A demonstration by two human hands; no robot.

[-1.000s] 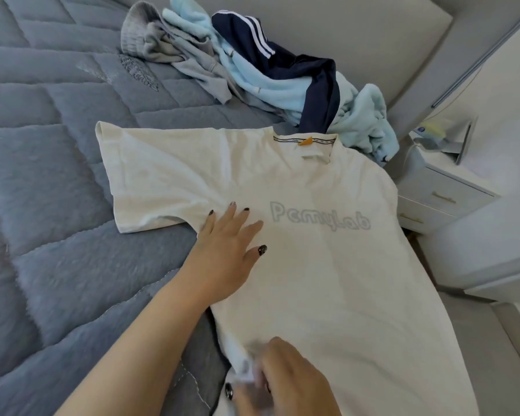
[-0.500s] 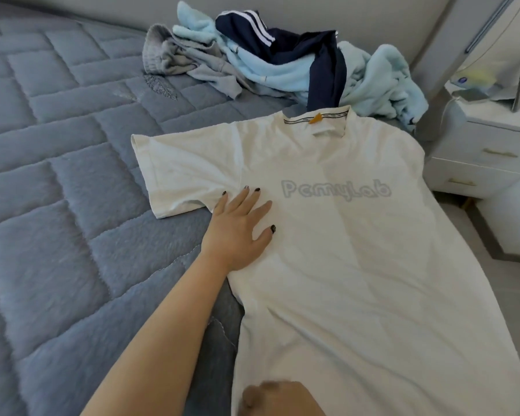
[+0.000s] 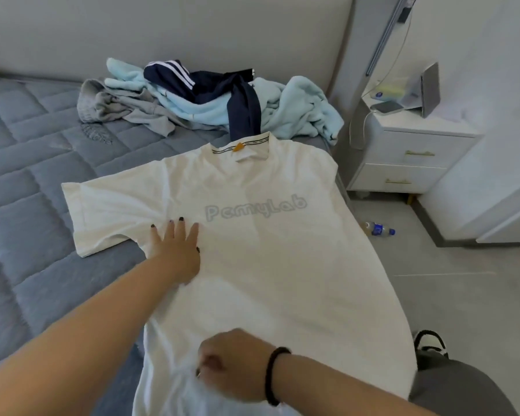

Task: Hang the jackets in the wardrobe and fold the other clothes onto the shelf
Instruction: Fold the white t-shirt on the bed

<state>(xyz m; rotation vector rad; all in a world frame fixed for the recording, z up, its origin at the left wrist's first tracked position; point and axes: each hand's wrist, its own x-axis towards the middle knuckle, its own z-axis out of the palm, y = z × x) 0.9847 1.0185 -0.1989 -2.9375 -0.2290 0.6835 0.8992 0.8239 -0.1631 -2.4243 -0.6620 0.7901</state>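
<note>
A white T-shirt [image 3: 282,265] with pale lettering lies spread flat on the grey quilted bed [image 3: 27,205], collar pointing away from me, its right side hanging over the bed's edge. My left hand [image 3: 176,250] presses flat on the shirt near its left sleeve, fingers straight. My right hand [image 3: 234,364], a dark band at its wrist, pinches the shirt's fabric low down near the hem. Behind the collar sits a heap of clothes: a light blue fleece [image 3: 297,109], a navy garment with white stripes [image 3: 210,82] and a grey garment [image 3: 117,106].
A white nightstand [image 3: 409,157] with two drawers stands right of the bed, a phone and a tablet stand on top. A plastic bottle [image 3: 379,229] lies on the tiled floor. The padded headboard [image 3: 162,34] runs along the back. My grey trouser leg [image 3: 457,385] is at bottom right.
My view has pulled back and risen. My right hand has come further up onto the shirt's lower part, gathering fabric. My left hand stays flat near the sleeve.
</note>
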